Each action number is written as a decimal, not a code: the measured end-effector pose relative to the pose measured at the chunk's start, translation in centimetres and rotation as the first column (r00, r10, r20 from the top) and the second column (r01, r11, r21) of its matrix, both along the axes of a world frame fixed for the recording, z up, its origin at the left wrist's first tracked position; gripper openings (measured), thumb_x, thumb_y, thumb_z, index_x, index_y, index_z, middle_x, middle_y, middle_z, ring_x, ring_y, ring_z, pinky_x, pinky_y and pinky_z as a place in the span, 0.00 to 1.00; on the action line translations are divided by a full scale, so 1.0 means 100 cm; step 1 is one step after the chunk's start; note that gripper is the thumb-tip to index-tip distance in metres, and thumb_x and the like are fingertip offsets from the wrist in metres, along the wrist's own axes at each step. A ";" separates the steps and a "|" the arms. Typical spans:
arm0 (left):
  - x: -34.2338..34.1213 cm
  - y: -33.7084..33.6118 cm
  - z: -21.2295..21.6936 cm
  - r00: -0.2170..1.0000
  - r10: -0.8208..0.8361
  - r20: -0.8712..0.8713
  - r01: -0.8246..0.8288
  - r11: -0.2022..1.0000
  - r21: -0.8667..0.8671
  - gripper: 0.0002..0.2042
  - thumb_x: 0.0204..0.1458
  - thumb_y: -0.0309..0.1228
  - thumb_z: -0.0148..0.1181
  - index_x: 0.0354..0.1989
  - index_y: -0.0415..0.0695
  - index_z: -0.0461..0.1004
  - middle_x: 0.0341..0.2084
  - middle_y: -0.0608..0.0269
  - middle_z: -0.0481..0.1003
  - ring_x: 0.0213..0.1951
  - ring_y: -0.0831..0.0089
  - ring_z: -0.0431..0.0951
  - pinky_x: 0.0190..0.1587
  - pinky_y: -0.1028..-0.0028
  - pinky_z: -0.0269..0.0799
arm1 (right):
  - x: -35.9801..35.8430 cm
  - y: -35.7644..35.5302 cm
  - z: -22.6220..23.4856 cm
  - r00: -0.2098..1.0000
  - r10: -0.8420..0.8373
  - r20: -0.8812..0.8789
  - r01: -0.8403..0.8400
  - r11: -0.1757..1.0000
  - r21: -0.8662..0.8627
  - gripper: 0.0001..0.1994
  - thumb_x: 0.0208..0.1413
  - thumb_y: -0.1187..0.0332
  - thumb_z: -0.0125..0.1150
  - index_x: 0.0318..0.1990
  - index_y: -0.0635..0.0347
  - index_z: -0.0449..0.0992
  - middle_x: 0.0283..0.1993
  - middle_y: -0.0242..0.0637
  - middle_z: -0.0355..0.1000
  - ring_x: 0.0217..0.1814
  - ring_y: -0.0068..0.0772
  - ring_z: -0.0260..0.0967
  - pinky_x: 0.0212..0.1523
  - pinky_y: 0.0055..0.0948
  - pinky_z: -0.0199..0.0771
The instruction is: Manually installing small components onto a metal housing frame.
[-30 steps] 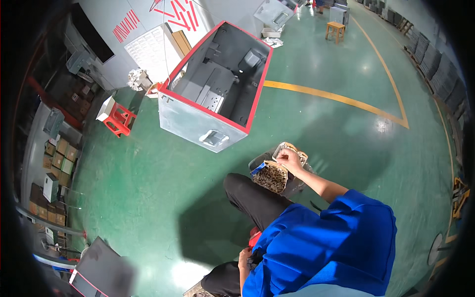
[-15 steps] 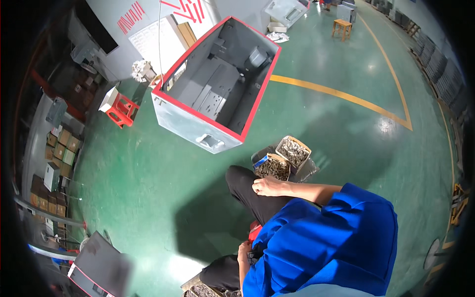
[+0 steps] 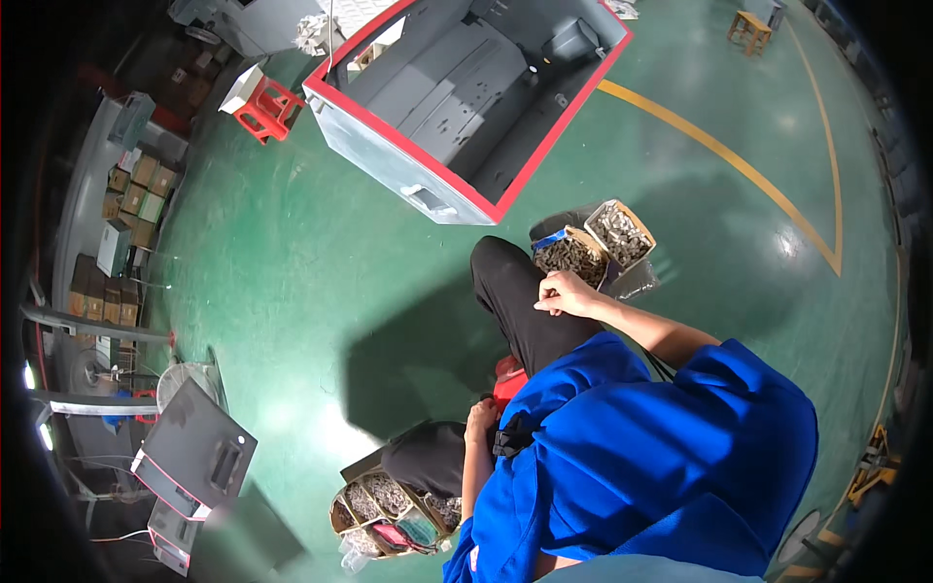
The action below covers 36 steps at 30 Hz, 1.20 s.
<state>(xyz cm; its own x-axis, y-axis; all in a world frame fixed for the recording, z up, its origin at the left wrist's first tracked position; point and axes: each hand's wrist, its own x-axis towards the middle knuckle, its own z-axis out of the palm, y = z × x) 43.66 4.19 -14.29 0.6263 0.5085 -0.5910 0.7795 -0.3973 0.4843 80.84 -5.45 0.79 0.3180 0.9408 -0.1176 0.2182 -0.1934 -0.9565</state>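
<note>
My right hand (image 3: 569,293) rests on my right thigh, its fingers curled inward; whether anything is in them is hidden. Just beyond it stand a box of dark small metal parts (image 3: 571,255) and a tray of lighter ones (image 3: 620,233), and the hand is apart from both. My left hand (image 3: 480,420) lies closed in my lap, close to a black bunched thing (image 3: 512,439) at my waist. What the left fingers hold, if anything, cannot be seen. Ahead of my knees hangs or stands a large grey metal cabinet (image 3: 389,155) with a red rim, its open side up.
Divided boxes of small parts (image 3: 394,500) sit by my left leg. A red stool (image 3: 264,109) is at the far left, with stacked cartons (image 3: 141,194) along that side. Grey panels (image 3: 199,447) stand at the lower left. A wooden stool (image 3: 748,31) is far right.
My view has tilted down, so the cabinet sits higher in the picture and more of the left-side boxes shows. Both hands stay at about the same places on my lap and thigh.
</note>
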 end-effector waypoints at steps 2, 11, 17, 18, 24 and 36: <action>0.004 0.000 -0.003 1.000 -0.011 -0.004 0.011 1.000 0.025 0.14 0.51 0.37 0.50 0.40 0.43 0.75 0.36 0.43 0.76 0.42 0.49 0.76 0.44 0.56 0.72 | 0.005 -0.001 0.001 0.999 0.044 -0.023 -0.045 0.998 -0.046 0.08 0.44 0.73 0.66 0.24 0.68 0.72 0.26 0.40 0.68 0.24 0.29 0.74 0.25 0.27 0.74; 0.005 -0.003 -0.001 1.000 -0.014 -0.002 0.014 0.998 0.061 0.14 0.52 0.37 0.49 0.40 0.43 0.75 0.35 0.44 0.76 0.41 0.49 0.77 0.43 0.56 0.72 | -0.001 -0.002 0.002 0.928 0.094 0.360 -0.117 0.992 0.042 0.05 0.45 0.71 0.62 0.26 0.62 0.74 0.29 0.39 0.70 0.31 0.39 0.73 0.34 0.35 0.72; 0.011 -0.005 0.006 1.000 0.029 -0.011 -0.029 0.999 0.046 0.14 0.53 0.38 0.52 0.40 0.43 0.76 0.36 0.43 0.76 0.42 0.48 0.76 0.44 0.57 0.72 | 0.006 -0.003 0.011 0.955 0.085 0.283 -0.109 0.991 0.073 0.04 0.46 0.73 0.62 0.28 0.63 0.75 0.29 0.39 0.72 0.32 0.37 0.74 0.35 0.33 0.73; 0.012 -0.005 0.007 1.000 0.026 -0.015 -0.026 0.999 0.040 0.14 0.53 0.38 0.52 0.40 0.43 0.76 0.36 0.43 0.76 0.42 0.48 0.76 0.44 0.56 0.72 | 0.006 -0.004 0.014 0.964 0.066 0.259 -0.090 0.993 0.081 0.04 0.45 0.73 0.62 0.28 0.63 0.75 0.29 0.40 0.73 0.33 0.37 0.74 0.35 0.32 0.73; 0.006 -0.004 -0.010 1.000 0.001 -0.021 0.000 0.998 0.058 0.13 0.52 0.38 0.53 0.39 0.43 0.76 0.34 0.44 0.76 0.40 0.49 0.77 0.42 0.57 0.72 | 0.008 -0.002 0.008 0.938 0.092 0.335 -0.139 0.983 0.119 0.04 0.43 0.73 0.63 0.27 0.61 0.76 0.28 0.37 0.73 0.32 0.36 0.73 0.36 0.32 0.73; 0.014 -0.007 -0.003 0.999 0.028 -0.044 -0.026 0.998 0.053 0.15 0.52 0.38 0.54 0.41 0.41 0.76 0.34 0.45 0.77 0.39 0.51 0.78 0.42 0.59 0.73 | 0.010 0.001 -0.019 0.836 -0.060 0.546 -0.158 0.926 0.344 0.04 0.43 0.71 0.63 0.28 0.59 0.78 0.31 0.31 0.77 0.35 0.32 0.73 0.39 0.30 0.73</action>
<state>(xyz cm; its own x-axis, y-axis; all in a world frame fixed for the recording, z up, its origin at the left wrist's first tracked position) 45.07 3.45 -14.62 0.5855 0.5560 -0.5900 0.8107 -0.4001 0.4275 81.85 -5.32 -1.13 0.1786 0.8958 0.4070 0.7162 0.1653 -0.6781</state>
